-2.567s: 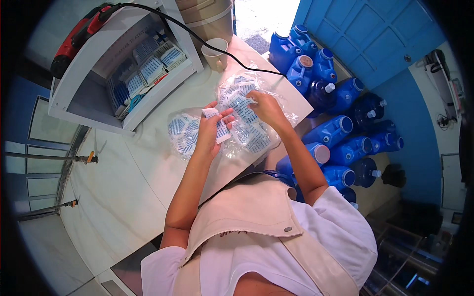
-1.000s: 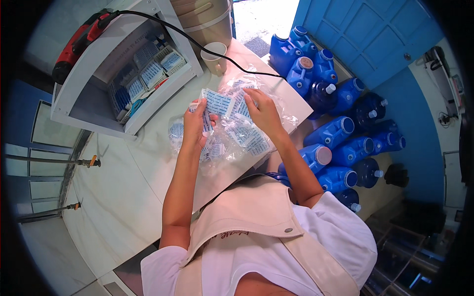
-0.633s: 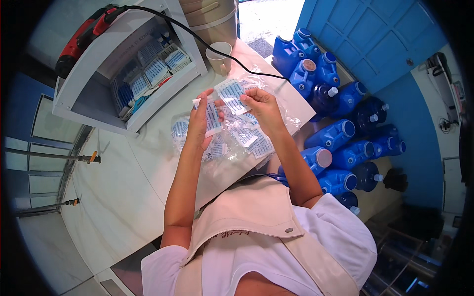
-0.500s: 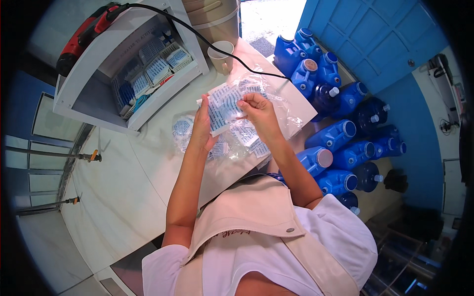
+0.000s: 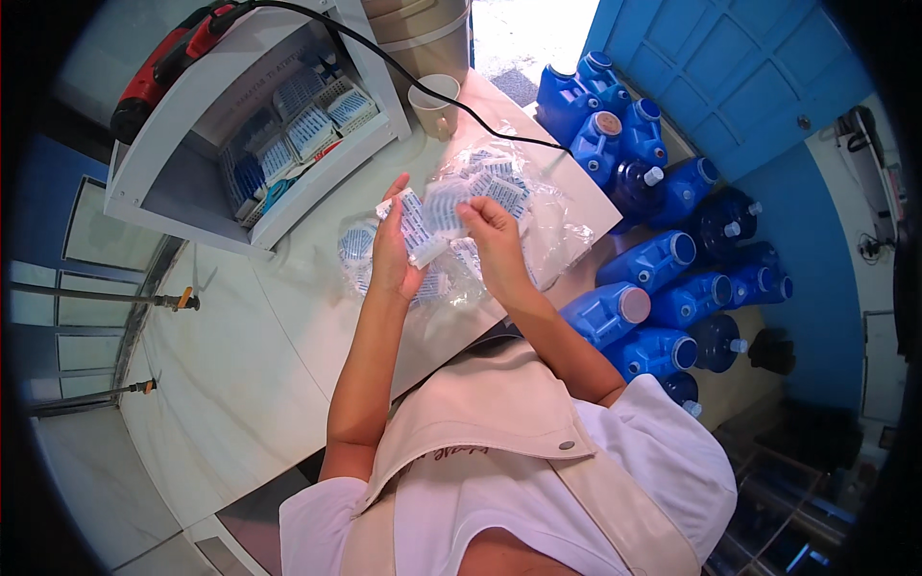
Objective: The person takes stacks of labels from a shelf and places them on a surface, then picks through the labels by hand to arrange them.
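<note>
Over the table, my left hand [image 5: 394, 252] is closed on a small stack of flat blue-printed slips [image 5: 413, 227], gripped at their left side between thumb and fingers. My right hand [image 5: 496, 236] pinches a single blue-printed slip [image 5: 445, 209], slightly blurred and held just right of the stack. Beneath both hands lie crinkled clear plastic bags [image 5: 549, 252] with more of these slips [image 5: 501, 187] in or on them. Another pile of slips [image 5: 357, 242] rests to the left of my left hand. Whether the slips are paper or plastic film cannot be told.
A white shelf unit [image 5: 331, 182] with small baskets of slips stands at the far left, a red power tool [image 5: 182, 58] on top. A beige mug [image 5: 434, 108] and a black cable [image 5: 471, 123] are at the back. Blue water jugs [image 5: 645, 265] crowd the table's right side.
My right hand has shifted slightly down, its slip now apart from the stack. The stack in my left hand is turned and looks narrower.
</note>
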The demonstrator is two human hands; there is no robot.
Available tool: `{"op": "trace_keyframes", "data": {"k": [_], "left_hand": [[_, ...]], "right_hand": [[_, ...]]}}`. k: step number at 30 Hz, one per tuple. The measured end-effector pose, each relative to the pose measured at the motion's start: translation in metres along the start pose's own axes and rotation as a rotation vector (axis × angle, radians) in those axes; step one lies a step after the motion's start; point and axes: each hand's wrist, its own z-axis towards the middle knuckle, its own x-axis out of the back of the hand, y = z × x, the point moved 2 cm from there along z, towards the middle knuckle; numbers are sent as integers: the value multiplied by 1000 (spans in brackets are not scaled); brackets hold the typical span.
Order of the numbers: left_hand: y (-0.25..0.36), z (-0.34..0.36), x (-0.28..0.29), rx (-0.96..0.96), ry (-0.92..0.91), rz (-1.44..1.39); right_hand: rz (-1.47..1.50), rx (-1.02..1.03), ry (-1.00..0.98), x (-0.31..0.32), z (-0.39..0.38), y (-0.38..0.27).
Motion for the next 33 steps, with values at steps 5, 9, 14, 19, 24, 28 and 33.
{"op": "trace_keyframes", "data": {"k": [5, 9, 14, 19, 24, 28, 33], "left_hand": [[2, -5, -8, 1, 77, -33], [-6, -6, -13, 37, 104, -93], [-7, -4, 0, 61, 178, -31], [3, -2, 9, 159, 131, -282], [1, -8, -4, 165, 165, -144], [1, -13, -14, 177, 230, -18], [1, -14, -16, 149, 139, 53]], "right_hand": [[30, -85, -80, -12, -5, -24], [-481, 195, -73, -22, -10, -8], [-852, 646, -136, -23, -20, -29], [-672, 548, -624, -7, -25, -49], [-704, 474, -641, -7, -22, -47], [-710, 445, -707, -5, -18, -49], [-748, 361, -682, -5, -17, -49]]}}
